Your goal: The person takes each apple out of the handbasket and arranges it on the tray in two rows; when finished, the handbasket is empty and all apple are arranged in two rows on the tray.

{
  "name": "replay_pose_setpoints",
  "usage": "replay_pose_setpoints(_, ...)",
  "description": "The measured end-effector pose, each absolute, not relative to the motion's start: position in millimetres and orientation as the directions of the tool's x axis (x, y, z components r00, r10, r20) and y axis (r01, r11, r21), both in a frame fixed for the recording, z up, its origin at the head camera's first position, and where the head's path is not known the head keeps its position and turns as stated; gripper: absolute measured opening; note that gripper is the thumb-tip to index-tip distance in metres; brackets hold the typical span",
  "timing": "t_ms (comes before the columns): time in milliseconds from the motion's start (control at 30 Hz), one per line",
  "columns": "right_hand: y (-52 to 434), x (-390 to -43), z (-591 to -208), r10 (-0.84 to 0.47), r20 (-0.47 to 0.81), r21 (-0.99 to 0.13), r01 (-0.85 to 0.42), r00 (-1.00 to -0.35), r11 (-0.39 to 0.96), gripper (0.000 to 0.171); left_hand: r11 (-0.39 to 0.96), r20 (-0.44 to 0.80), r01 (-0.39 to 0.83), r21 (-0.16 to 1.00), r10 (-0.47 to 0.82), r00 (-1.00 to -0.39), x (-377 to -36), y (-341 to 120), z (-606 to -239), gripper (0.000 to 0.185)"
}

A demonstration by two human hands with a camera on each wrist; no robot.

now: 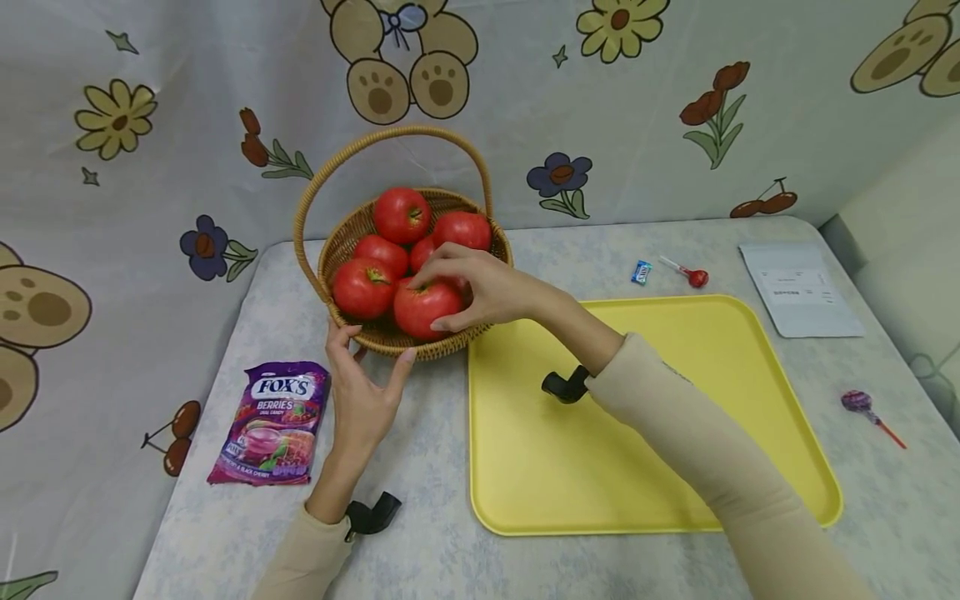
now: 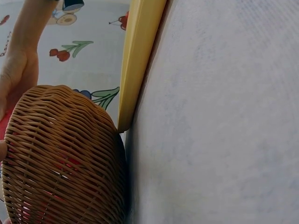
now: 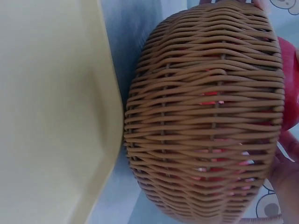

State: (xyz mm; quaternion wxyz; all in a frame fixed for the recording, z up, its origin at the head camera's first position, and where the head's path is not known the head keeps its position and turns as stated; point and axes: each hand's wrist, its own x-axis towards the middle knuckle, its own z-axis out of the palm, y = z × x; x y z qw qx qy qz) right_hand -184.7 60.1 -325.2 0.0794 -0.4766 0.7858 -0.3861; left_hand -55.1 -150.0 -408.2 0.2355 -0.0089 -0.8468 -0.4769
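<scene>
A wicker basket (image 1: 491, 329) with a tall handle holds several red apples (image 1: 402, 215). My right hand (image 1: 487, 287) reaches over its right side and grips the front apple (image 1: 420, 315), thumb on the near right side and fingers over the top. That apple sits among the others, partly above the front rim. My left hand (image 1: 363, 400) holds the basket's front left rim, index finger over the edge and thumb spread to the right. In the right wrist view, the basket's woven side (image 3: 201, 112) fills the middle, with red showing through gaps.
A yellow tray (image 1: 600, 483) lies right beside the basket. A purple candy bag (image 1: 273, 425) is at left. Behind the tray are a small blue wrapped candy (image 1: 641, 272) and a red lollipop (image 1: 697, 277); at right, a silver pouch (image 1: 802, 292) and a purple lollipop (image 1: 857, 402).
</scene>
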Motion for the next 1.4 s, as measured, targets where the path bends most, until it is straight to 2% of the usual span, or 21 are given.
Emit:
replay_pose_setpoints(400, 103, -168, -303, -0.747, 0.348, -0.676, -0.704, -0.566, 0.218, 0.049, 0.540, 0.399, 0.235, 0.809, -0.210, -0.893, -54, -150, -407, 0.069)
replay_pose_setpoints(700, 148, -142, -308, -0.689, 0.394, -0.656, -0.711, -0.609, 0.253, 0.052, 0.542, 0.408, 0.242, 0.805, -0.209, -0.889, -55, -151, -408, 0.072)
replay_pose_setpoints(1000, 182, -122, -334, -0.671, 0.337, -0.666, -0.671, -0.660, 0.325, 0.057, 0.534, 0.437, 0.276, 0.799, -0.200, -0.877, -57, -151, -408, 0.073)
replay_pose_setpoints(1200, 195, -123, -362, -0.657, 0.264, -0.712, -0.603, -0.706, 0.361, 0.057, 0.542, 0.421, 0.257, 0.800, -0.202, -0.884, -56, -151, -407, 0.071)
replay_pose_setpoints(1400, 198, -128, -383, -0.670, 0.177, -0.743, -0.544, -0.721, 0.390, 0.057, 0.539, 0.422, 0.261, 0.801, -0.201, -0.884, -56, -151, -408, 0.069)
